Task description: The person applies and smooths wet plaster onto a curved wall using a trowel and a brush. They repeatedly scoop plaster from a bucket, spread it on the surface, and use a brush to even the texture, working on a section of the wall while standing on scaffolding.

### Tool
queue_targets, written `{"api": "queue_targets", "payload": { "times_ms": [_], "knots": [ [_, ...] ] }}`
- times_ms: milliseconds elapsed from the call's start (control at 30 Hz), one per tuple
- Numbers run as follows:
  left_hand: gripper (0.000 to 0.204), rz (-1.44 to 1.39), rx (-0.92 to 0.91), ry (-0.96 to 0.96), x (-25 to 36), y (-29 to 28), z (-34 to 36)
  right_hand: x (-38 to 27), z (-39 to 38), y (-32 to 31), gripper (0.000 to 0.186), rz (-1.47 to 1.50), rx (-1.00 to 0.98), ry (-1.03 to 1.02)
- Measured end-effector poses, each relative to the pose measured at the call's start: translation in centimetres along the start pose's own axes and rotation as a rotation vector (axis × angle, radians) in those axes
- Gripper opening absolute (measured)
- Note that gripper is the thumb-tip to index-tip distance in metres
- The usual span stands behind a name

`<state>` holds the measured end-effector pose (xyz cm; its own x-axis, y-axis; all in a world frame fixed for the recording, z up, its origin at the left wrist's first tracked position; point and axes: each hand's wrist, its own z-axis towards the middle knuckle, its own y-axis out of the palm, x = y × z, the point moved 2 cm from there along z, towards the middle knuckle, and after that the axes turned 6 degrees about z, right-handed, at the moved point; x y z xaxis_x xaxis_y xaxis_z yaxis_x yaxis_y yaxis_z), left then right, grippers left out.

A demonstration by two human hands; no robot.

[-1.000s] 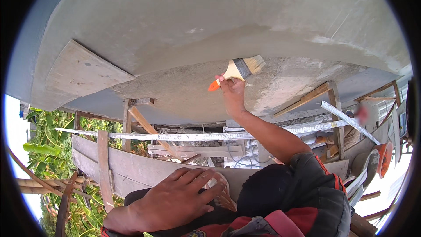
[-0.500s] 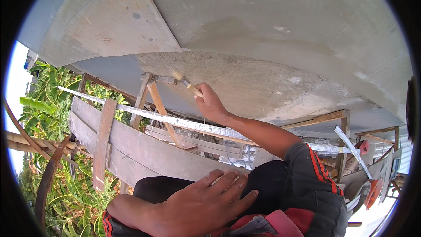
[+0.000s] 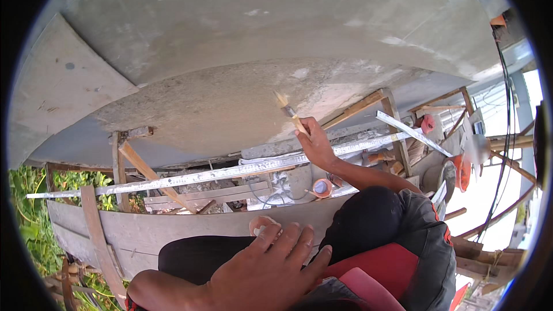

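My right hand (image 3: pixel 315 143) is closed around the pale handle of a paintbrush (image 3: pixel 290 112). The brush points up and to the left, its light bristles at or close to the rough grey-brown strip of concrete (image 3: pixel 230 101); contact cannot be made out. Below, my left hand (image 3: pixel 271 262) lies over my lap, its fingers spread and holding nothing. Just beyond its fingertips sits a small round orange-brown thing (image 3: pixel 264 224), partly hidden by them.
A flat board (image 3: pixel 69 69) lies against the smooth concrete surface at left. A long whitish straightedge (image 3: pixel 173 181) crosses below, beside wooden props (image 3: pixel 147 170) and a curved plank (image 3: pixel 144 227). An orange container (image 3: pixel 322 188) stands lower down. Cables (image 3: pixel 507 109) hang at right.
The view has swung right, so the board and props sit further left. My right hand with the paintbrush is further right along the rough strip. My left hand still rests spread on my lap.
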<state>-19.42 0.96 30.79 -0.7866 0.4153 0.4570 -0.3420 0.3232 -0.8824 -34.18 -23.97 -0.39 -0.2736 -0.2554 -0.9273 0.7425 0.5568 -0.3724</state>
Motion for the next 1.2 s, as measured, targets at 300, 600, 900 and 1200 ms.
{"api": "queue_targets", "payload": {
  "times_ms": [300, 600, 900, 1200],
  "knots": [
    [0.046, -0.137, -0.295, 0.047, 0.5, 1.0, 6.5, -0.4, -6.4, -7.6, 0.030, -0.063, -0.425, 0.037],
    [0.063, 0.019, -0.476, -0.121, 0.5, 0.4, 12.7, 1.3, -9.2, -12.4, 0.028, -0.043, -0.566, 0.106],
    [0.063, 0.133, -0.468, -0.160, -0.3, 1.7, 20.0, -0.6, -12.4, -30.7, 0.026, -0.407, -0.340, 0.089],
    [0.058, 0.164, -0.440, -0.298, -3.6, 1.5, 26.3, -2.3, -27.2, -60.7, 0.042, -0.674, 0.880, 0.592]
  ]
}}
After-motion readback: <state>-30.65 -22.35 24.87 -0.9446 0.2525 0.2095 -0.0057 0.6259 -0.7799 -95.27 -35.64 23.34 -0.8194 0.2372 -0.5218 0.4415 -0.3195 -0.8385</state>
